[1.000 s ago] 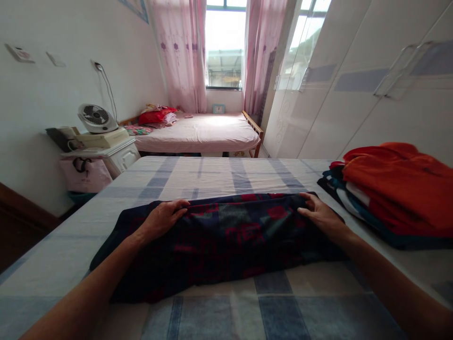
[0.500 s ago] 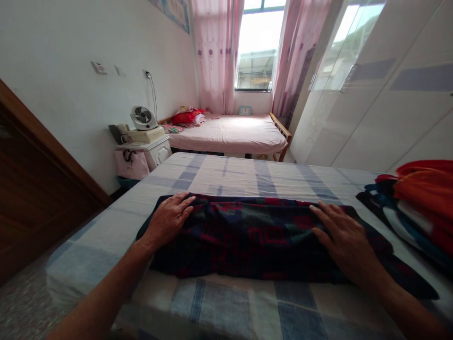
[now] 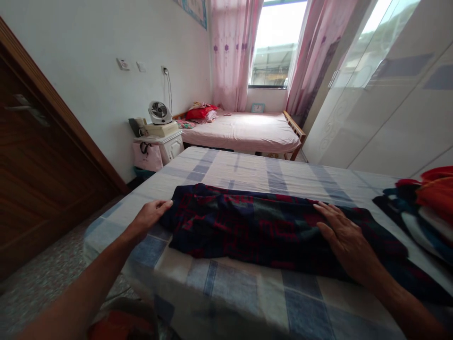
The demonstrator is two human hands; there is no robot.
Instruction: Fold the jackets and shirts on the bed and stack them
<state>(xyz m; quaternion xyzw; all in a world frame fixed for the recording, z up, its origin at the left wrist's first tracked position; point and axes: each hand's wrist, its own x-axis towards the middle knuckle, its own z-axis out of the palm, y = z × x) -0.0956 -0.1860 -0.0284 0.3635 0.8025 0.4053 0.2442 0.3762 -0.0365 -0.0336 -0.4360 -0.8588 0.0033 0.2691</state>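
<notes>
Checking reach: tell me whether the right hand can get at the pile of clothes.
Probably yes: only the dark garment and bed sheet lie between the right hand and the pile of clothes.

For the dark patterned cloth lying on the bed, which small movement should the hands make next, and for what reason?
Probably the left hand should turn the near end of the dark patterned cloth inward: it is right at that end, while the right hand lies spread over the other side and could steady it.
</notes>
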